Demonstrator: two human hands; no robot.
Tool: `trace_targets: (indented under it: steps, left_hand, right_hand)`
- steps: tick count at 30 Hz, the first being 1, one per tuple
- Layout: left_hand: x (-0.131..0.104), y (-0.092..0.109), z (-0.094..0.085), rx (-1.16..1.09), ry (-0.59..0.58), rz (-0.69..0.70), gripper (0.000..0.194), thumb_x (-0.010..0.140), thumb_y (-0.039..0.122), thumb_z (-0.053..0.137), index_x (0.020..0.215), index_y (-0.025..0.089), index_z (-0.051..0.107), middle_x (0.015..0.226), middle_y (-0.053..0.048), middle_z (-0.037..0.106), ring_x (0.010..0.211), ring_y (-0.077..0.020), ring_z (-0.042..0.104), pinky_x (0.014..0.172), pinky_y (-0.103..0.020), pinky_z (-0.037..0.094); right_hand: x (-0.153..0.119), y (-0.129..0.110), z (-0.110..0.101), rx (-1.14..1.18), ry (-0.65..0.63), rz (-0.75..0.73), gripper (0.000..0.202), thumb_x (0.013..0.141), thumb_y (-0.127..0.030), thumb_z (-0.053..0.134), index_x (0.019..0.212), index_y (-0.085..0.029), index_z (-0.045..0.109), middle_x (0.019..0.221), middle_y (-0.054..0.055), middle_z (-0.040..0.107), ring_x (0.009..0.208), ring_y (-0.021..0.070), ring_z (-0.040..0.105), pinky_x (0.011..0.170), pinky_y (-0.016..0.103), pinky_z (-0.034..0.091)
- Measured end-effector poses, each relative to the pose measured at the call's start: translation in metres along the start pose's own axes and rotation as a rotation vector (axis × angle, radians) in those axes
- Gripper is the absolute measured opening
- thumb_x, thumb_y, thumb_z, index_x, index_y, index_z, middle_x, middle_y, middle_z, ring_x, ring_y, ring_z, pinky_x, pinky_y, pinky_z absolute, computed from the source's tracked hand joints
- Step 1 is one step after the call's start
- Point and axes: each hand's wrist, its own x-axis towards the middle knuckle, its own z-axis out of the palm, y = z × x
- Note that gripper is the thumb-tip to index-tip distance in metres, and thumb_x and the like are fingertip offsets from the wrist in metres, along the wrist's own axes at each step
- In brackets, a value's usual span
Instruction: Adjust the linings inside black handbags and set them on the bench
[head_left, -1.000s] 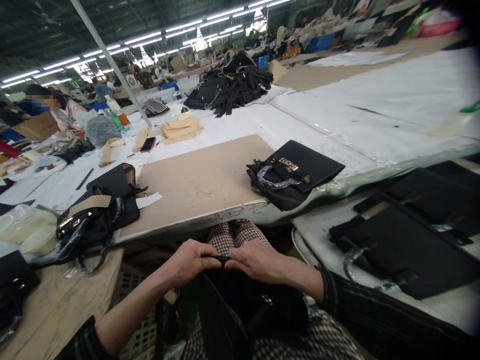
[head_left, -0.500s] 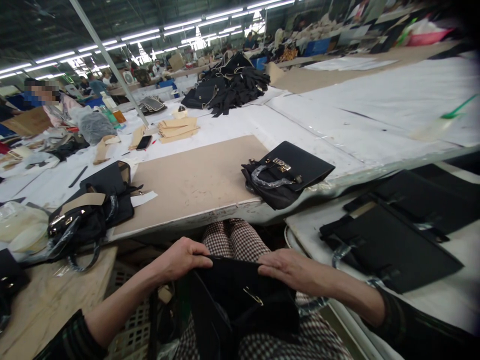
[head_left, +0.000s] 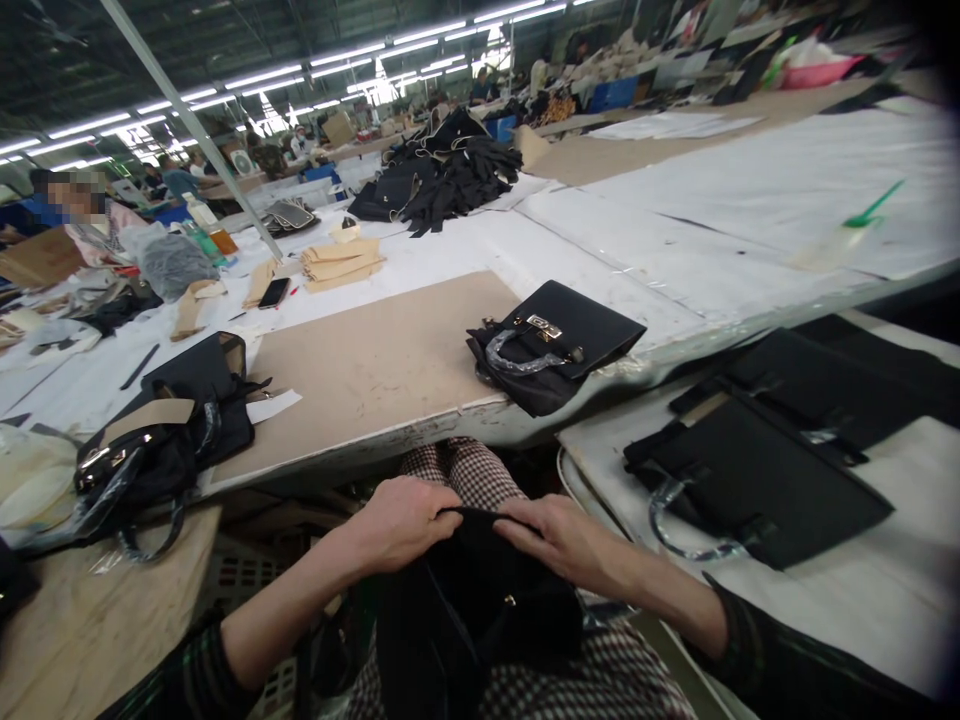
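A black handbag (head_left: pixel 480 600) rests on my lap, its dark inside facing up and a small gold-coloured metal piece showing in it. My left hand (head_left: pixel 412 520) pinches the bag's far rim, thumb and fingers closed over the edge. A short way to the right, my right hand (head_left: pixel 559 540) grips the same rim. The lower part of the bag lies in shadow against my checked trousers. In front, on the table edge, lies a finished-looking black handbag (head_left: pixel 577 335) with a gold clasp and a plastic-wrapped handle.
Several black bags (head_left: pixel 757 480) lie on the side surface at right. Another black handbag (head_left: pixel 161 430) sits at the table's left end. Beige pieces (head_left: pixel 341 262), a phone (head_left: pixel 274 292) and a heap of black parts (head_left: pixel 457 170) are farther back. A person (head_left: pixel 97 220) is at far left.
My hands have come closer together along the bag's rim, the left one moving right. Less of the metal piece inside shows. The whole view has shifted slightly.
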Motion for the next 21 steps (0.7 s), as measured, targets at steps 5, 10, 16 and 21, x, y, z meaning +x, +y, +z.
trace_targets:
  steps: [5,10,16,21]
  left_hand:
    - [-0.003,-0.009,-0.01,-0.105,-0.075,0.003,0.028,0.092,0.029,0.046,0.071,0.02,0.064,0.066,0.002,0.061,0.062,-0.0145,0.053,0.06,-0.021,0.036]
    - [-0.018,-0.016,-0.018,-0.138,-0.055,-0.051,0.028,0.095,0.03,0.042,0.086,0.021,0.067,0.077,0.001,0.064,0.069,-0.0151,0.055,0.063,-0.021,0.037]
    - [-0.029,-0.019,-0.016,0.057,0.05,-0.145,0.037,0.098,0.034,0.041,0.071,0.019,0.062,0.062,0.001,0.056,0.057,-0.0137,0.049,0.057,-0.022,0.032]
    - [-0.031,-0.013,-0.018,0.148,0.104,-0.18,0.03,0.094,0.033,0.049,0.077,0.02,0.071,0.068,-0.002,0.068,0.063,-0.0166,0.06,0.058,-0.023,0.034]
  right_hand:
    - [-0.003,0.005,-0.002,0.014,-0.028,-0.042,0.038,0.103,-0.041,0.036,0.076,-0.02,0.053,0.066,-0.003,0.051,0.061,0.0119,0.048,0.058,0.024,0.031]
    - [-0.002,0.01,-0.005,0.058,-0.036,-0.034,0.04,0.102,-0.041,0.037,0.071,-0.019,0.049,0.063,-0.004,0.045,0.059,0.0117,0.043,0.056,0.025,0.03]
    - [0.004,0.006,-0.023,0.047,-0.135,0.0,0.044,0.1,-0.044,0.039,0.068,-0.019,0.054,0.062,-0.002,0.051,0.058,0.0131,0.046,0.055,0.025,0.033]
    - [0.032,-0.017,-0.041,-0.137,-0.236,-0.063,0.035,0.094,-0.051,0.052,0.091,-0.021,0.069,0.081,0.004,0.069,0.071,0.0208,0.062,0.062,0.028,0.041]
